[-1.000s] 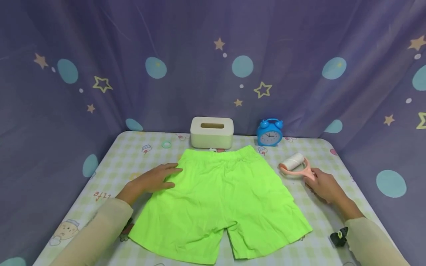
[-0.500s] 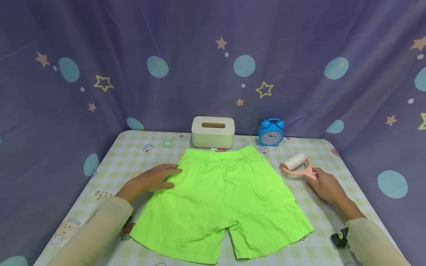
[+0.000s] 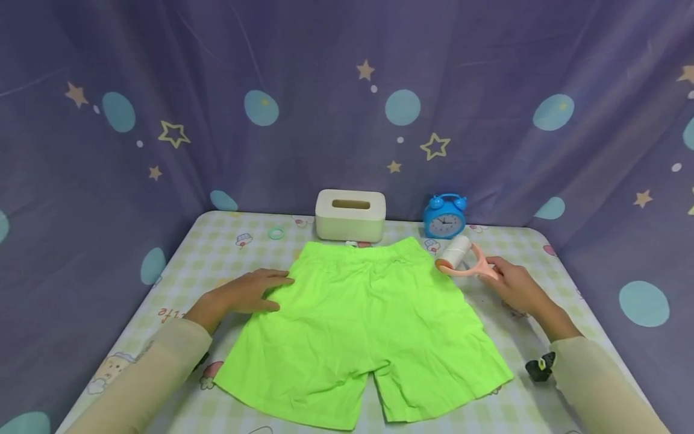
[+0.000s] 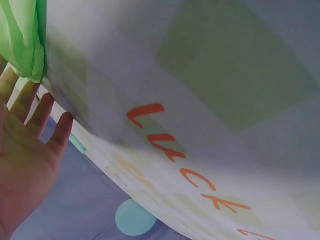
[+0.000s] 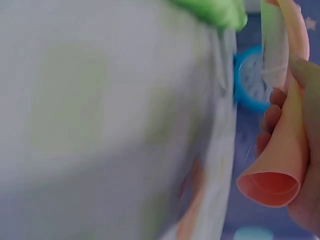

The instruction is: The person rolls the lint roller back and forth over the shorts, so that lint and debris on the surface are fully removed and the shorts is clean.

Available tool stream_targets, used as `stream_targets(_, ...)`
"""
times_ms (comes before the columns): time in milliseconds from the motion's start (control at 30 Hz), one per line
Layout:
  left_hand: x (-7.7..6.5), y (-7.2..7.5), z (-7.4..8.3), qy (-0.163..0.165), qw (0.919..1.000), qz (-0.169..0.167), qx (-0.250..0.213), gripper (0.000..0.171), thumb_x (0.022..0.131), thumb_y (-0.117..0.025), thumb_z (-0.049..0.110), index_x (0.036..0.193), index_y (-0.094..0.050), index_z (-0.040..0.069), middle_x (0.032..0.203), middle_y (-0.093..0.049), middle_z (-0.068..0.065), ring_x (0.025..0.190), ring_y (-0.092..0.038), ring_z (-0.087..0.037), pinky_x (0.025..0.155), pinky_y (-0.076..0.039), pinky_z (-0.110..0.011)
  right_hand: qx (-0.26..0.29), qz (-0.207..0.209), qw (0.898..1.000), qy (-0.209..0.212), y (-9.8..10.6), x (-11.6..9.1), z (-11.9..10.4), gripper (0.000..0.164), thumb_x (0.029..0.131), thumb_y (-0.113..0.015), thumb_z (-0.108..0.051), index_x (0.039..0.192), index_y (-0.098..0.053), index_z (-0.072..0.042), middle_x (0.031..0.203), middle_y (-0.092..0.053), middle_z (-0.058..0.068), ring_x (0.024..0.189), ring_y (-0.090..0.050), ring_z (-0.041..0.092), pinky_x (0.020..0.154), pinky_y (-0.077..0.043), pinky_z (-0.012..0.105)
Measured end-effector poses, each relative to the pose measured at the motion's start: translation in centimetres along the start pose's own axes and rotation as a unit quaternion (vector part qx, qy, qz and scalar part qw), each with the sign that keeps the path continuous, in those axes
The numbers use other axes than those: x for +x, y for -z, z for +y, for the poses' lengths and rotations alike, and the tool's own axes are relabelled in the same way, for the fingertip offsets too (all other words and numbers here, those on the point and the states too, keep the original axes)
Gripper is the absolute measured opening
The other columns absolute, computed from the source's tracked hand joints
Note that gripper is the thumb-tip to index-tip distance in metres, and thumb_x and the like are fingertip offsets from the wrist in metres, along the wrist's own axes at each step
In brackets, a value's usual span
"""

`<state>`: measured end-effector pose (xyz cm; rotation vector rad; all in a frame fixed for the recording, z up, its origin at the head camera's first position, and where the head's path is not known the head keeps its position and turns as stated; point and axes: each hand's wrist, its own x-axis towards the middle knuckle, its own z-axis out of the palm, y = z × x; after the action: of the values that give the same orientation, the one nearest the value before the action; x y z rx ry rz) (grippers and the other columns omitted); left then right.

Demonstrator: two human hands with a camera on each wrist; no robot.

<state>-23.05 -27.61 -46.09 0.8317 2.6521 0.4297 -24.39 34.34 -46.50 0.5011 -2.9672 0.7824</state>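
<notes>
Neon green shorts (image 3: pixel 358 325) lie spread flat on the table, waistband away from me. My left hand (image 3: pixel 246 292) rests at their upper left edge with its fingers extended; in the left wrist view the fingertips meet the green cloth (image 4: pixel 20 40). My right hand (image 3: pixel 512 283) grips the pink handle of a lint roller (image 3: pixel 455 253), whose white roll overlaps the upper right edge of the shorts in the head view. Seen from the right wrist, fingers and thumb wrap the flared, hollow-ended handle (image 5: pixel 280 155).
At the back stand a cream tissue box (image 3: pixel 349 217) and a blue alarm clock (image 3: pixel 444 217). A small green ring (image 3: pixel 276 232) lies at the back left. A checked cloth (image 3: pixel 217 259) covers the table, and a purple curtain (image 3: pixel 325 150) hangs around it.
My right hand has lifted the lint roller and carried it left, from beside the shorts to their upper right edge. The left hand and the shorts have stayed in place.
</notes>
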Motion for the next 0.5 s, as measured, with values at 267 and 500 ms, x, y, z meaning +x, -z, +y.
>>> stream_targets(267, -0.4, 0.3, -0.9, 0.003, 0.9983, -0.003, -0.058, 0.056, 0.099, -0.067, 0.031, 0.150, -0.052, 0.011, 0.161, -0.040, -0.019, 0.148, -0.033, -0.047, 0.118, -0.031, -0.065, 0.068, -0.080, 0.990, 0.093, -2.4, 4.8, -6.1, 0.046, 0.102, -0.063, -0.032, 0.140, -0.057, -0.006, 0.066, -0.052, -0.006, 0.052, -0.039, 0.005, 0.053, -0.039, 0.025)
stream_targets(500, -0.5, -0.1, -1.3, -0.017, 0.9993, 0.013, -0.032, 0.059, 0.097, -0.070, 0.032, 0.150, -0.052, 0.012, 0.160, -0.042, -0.017, 0.147, -0.036, -0.045, 0.117, -0.033, -0.065, 0.036, -0.147, 0.975, 0.164, -5.5, 8.9, -11.6, 0.046, 0.103, -0.061, -0.037, 0.138, -0.056, -0.008, 0.066, -0.053, -0.007, 0.052, -0.040, 0.005, 0.054, -0.038, 0.024)
